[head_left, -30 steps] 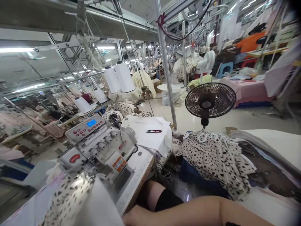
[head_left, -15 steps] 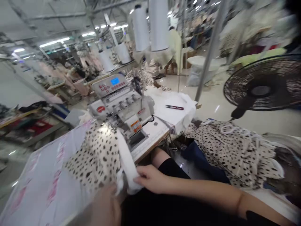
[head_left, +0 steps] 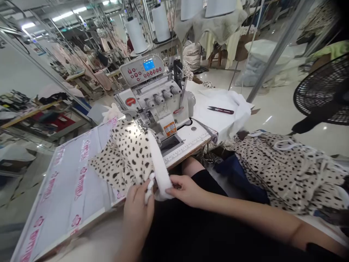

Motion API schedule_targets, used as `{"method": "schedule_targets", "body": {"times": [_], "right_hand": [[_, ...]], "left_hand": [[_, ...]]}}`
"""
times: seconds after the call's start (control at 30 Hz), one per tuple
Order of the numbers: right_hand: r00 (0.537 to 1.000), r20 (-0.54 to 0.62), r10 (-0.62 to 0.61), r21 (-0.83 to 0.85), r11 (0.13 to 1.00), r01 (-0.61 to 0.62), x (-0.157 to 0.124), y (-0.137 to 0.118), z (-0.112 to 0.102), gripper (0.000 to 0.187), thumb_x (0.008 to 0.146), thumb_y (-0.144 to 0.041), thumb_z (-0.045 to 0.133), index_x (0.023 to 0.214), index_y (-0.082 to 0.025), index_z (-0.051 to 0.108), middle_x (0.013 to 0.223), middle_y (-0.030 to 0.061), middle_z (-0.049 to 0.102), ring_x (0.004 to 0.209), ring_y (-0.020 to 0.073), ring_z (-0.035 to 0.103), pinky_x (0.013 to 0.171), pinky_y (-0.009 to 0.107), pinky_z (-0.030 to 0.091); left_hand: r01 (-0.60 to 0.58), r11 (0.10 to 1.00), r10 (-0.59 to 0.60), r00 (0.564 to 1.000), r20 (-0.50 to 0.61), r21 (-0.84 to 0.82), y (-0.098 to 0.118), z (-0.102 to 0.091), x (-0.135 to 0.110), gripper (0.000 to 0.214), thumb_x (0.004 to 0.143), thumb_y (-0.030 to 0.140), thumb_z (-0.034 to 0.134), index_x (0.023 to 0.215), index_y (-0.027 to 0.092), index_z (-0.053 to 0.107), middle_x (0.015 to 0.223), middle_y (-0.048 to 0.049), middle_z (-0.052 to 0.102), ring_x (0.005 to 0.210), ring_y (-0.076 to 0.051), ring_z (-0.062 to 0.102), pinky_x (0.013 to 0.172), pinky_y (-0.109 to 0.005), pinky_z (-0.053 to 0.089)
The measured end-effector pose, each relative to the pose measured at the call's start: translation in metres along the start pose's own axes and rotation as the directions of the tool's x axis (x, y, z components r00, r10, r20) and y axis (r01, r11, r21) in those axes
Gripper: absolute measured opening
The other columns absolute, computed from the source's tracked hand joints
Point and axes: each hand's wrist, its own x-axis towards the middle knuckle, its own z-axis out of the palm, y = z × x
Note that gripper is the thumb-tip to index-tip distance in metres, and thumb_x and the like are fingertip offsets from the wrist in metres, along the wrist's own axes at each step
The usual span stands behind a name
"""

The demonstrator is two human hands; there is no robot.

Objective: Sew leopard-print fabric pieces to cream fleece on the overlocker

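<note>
Beside an orange-labelled overlocker (head_left: 155, 105), left hand (head_left: 137, 211), right hand (head_left: 185, 189), gripping spotted fabric (head_left: 128, 156)

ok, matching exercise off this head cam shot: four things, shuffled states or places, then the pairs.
Things:
1. thread snips
2. overlock machine display
3. heap of spotted fabric
4. right hand

States or places:
A. touching the white fabric strip
B. lit blue
C. lying on white cloth
D. right of the machine table

Pairs: 1-C, 2-B, 3-D, 4-A
</note>
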Motion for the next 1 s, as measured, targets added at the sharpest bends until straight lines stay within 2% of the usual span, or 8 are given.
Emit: {"method": "schedule_targets", "body": {"times": [0.2, 0.4, 0.47, 0.57, 0.63, 0.73, 0.8, 1.0], "right_hand": [[0.999, 0.024, -0.033, -0.055, 0.998, 0.034, -0.001, 0.006, -0.003, 0.015, 0.075, -0.028, 0.058, 0.07, -0.013, 0.059, 0.063, -0.0022, 0.047, 0.061, 0.011, 0.043, 0.058, 0.022, 0.035], [0.999, 0.05, -0.017, -0.173, 0.985, 0.026, -0.011, 0.023, -0.006, 0.014, 0.072, -0.022, 0.061, 0.081, -0.013, 0.064, 0.078, 0.0015, 0.056, 0.072, 0.0141, 0.052, 0.065, 0.023, 0.039], [1.0, 0.022, 0.003, -0.173, 0.985, 0.0, -0.014, 0.03, -0.006, 0.021, 0.071, -0.019, 0.06, 0.091, -0.013, 0.063, 0.084, 0.002, 0.059, 0.075, 0.015, 0.053, 0.069, 0.024, 0.041], [0.999, -0.015, 0.034, -0.169, 0.985, -0.036, -0.016, 0.036, -0.003, 0.032, 0.07, -0.018, 0.06, 0.101, -0.013, 0.058, 0.087, 0.0019, 0.06, 0.074, 0.0151, 0.053, 0.068, 0.025, 0.042], [0.999, -0.011, 0.043, -0.167, 0.985, -0.044, -0.017, 0.037, -0.001, 0.034, 0.07, -0.021, 0.06, 0.102, -0.012, 0.057, 0.087, 0.002, 0.06, 0.073, 0.0149, 0.052, 0.065, 0.024, 0.042], [0.997, 0.027, 0.067, -0.171, 0.983, -0.061, -0.018, 0.034, 0.002, 0.023, 0.071, -0.024, 0.06, 0.089, -0.011, 0.061, 0.076, 0.0013, 0.059, 0.068, 0.0148, 0.052, 0.061, 0.024, 0.041], [0.997, 0.048, 0.06, -0.16, 0.986, -0.052, -0.019, 0.033, 0.002, 0.018, 0.072, -0.024, 0.06, 0.082, -0.01, 0.063, 0.075, 0.0018, 0.059, 0.069, 0.0153, 0.053, 0.062, 0.024, 0.042], [0.997, 0.068, 0.034, -0.143, 0.99, -0.024, -0.024, 0.036, -0.001, 0.019, 0.074, -0.026, 0.059, 0.084, -0.011, 0.063, 0.083, 0.0034, 0.061, 0.076, 0.017, 0.055, 0.069, 0.026, 0.043]], "left_hand": [[0.068, 0.996, -0.066, 0.997, -0.032, 0.058, 0.006, -0.003, 0.0, 0.024, 0.076, 0.02, 0.056, 0.1, 0.017, 0.055, 0.09, -0.0078, 0.052, 0.085, -0.02, 0.051, 0.078, -0.036, 0.043], [0.168, 0.967, -0.157, 0.985, -0.069, 0.193, -0.001, 0.002, -0.029, 0.023, 0.071, 0.012, 0.049, 0.094, 0.015, 0.053, 0.103, -0.0132, 0.05, 0.1, -0.027, 0.046, 0.088, -0.046, 0.037], [0.221, 0.955, -0.198, 0.972, -0.128, 0.199, -0.003, -0.004, -0.038, 0.02, 0.072, 0.011, 0.046, 0.09, 0.015, 0.053, 0.099, -0.012, 0.052, 0.098, -0.026, 0.047, 0.087, -0.044, 0.039], [0.284, 0.949, -0.269, 0.955, -0.122, 0.135, 0.0, -0.013, -0.043, 0.022, 0.076, 0.01, 0.039, 0.093, 0.015, 0.052, 0.088, -0.0071, 0.054, 0.088, -0.019, 0.052, 0.081, -0.033, 0.042], [0.288, 0.954, -0.281, 0.956, -0.088, 0.083, 0.006, -0.016, -0.041, 0.026, 0.079, 0.01, 0.037, 0.101, 0.015, 0.05, 0.089, -0.0061, 0.054, 0.086, -0.016, 0.052, 0.079, -0.028, 0.042], [0.246, 0.968, -0.242, 0.967, -0.077, 0.049, 0.012, -0.011, -0.034, 0.028, 0.08, 0.014, 0.038, 0.106, 0.014, 0.048, 0.092, -0.0074, 0.053, 0.088, -0.016, 0.051, 0.079, -0.027, 0.041], [0.226, 0.973, -0.222, 0.972, -0.072, 0.044, 0.013, -0.005, -0.033, 0.024, 0.079, 0.013, 0.041, 0.101, 0.013, 0.049, 0.088, -0.0071, 0.052, 0.085, -0.017, 0.05, 0.077, -0.028, 0.041], [0.207, 0.976, -0.202, 0.977, -0.071, 0.072, 0.007, 0.002, -0.043, 0.019, 0.074, 0.005, 0.039, 0.087, 0.013, 0.049, 0.087, -0.0084, 0.051, 0.089, -0.019, 0.049, 0.083, -0.033, 0.04]]}}
